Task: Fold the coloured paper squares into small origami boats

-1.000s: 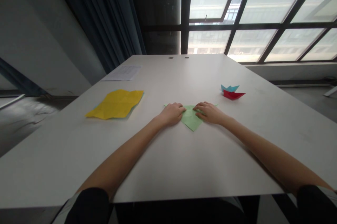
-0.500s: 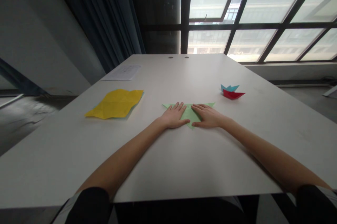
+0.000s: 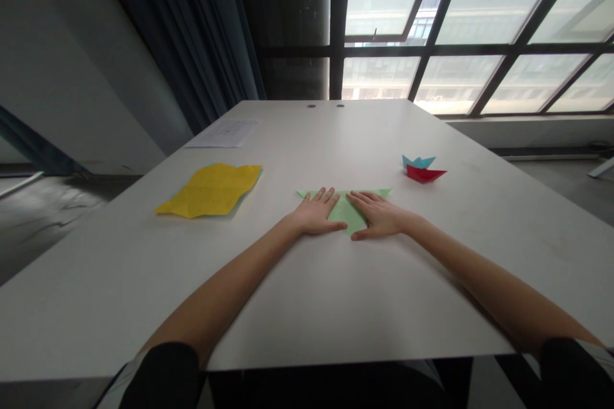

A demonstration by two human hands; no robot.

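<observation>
A light green paper (image 3: 346,212), folded into a triangle with its long edge away from me, lies on the white table. My left hand (image 3: 318,212) rests flat on its left part, fingers spread. On the right part lies my right hand (image 3: 378,214), also flat with the fingers apart and its thumb near the triangle's lower tip. Both hands cover much of the paper. A gap separates the two hands, and green paper shows in it.
Yellow sheets (image 3: 213,190) with a greenish edge beneath lie to the left. Behind them is a white printed paper (image 3: 224,133). To the right, a red folded paper boat (image 3: 425,174) sits in front of a blue one (image 3: 418,162) on the table (image 3: 355,306).
My right thumb has shifted slightly toward me, near the triangle's lower tip. My left hand has hardly moved.
</observation>
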